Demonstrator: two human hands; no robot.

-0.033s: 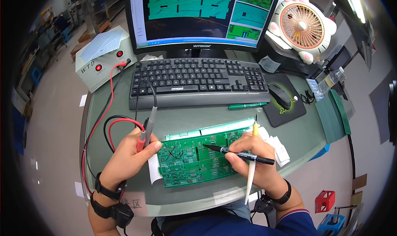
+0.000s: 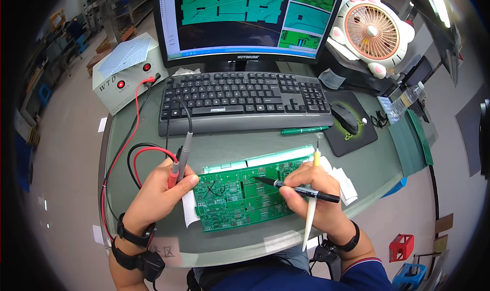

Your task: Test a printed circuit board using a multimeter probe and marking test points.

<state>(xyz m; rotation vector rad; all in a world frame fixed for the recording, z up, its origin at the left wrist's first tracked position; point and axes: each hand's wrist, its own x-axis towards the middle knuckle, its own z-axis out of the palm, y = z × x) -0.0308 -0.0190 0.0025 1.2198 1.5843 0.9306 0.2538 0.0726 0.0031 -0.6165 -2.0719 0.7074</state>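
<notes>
— Doing what with the left hand [image 2: 162, 188]?
— Holding two probes [image 2: 173, 178], one red and one grey, in an almost closed grip, and touching with its thumb the upper left corner of the board [image 2: 224, 204].
— Seeing this board in which place?
— Seeing it lying over the worktop [image 2: 229, 145], between both hands, on the near side of the keyboard [image 2: 245, 94], and bearing a black scribble [image 2: 217, 190] on its left part.
— Using also the right hand [image 2: 327, 209]?
— Yes, gripping a black marker [image 2: 320, 194] between thumb and fingers, also closed, with a pale stick [image 2: 309, 222] crossing it in the same grip. Pointing the marker to the left, having its tip at the upper middle of the board, but not being able to tell if touching.
— Noticing what more around?
— Noticing a green pen [image 2: 305, 131] just below the keyboard, a mouse [image 2: 345, 118] on a black mat [image 2: 341, 148] to the right, and a fan [image 2: 371, 31] farther behind. Beyond the keyboard, seeing a monitor [image 2: 229, 36] showing green shapes.
</notes>
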